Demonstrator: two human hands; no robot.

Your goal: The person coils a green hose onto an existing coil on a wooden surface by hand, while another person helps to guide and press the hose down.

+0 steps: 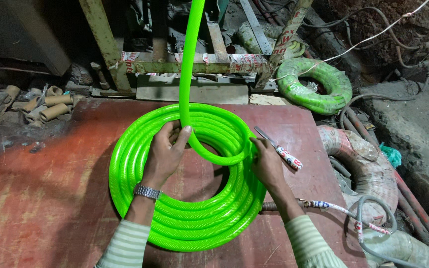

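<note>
the bright green hose [184, 218] lies coiled flat on the red surface [40, 198]. the left hand [165, 154] pinches the incoming strand down inside the coil; the right hand [266, 161] grips the coil's edge beside a taped blade [281, 151]. it looks mid-winding; the next loop wants snug, even laying.

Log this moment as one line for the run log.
left hand: gripping green hose feed | right hand: on coil's right side, holding taped knife | coil: flat on red table

Glossy plastic hose [184, 218]; worn matt red tabletop [40, 198].
</note>
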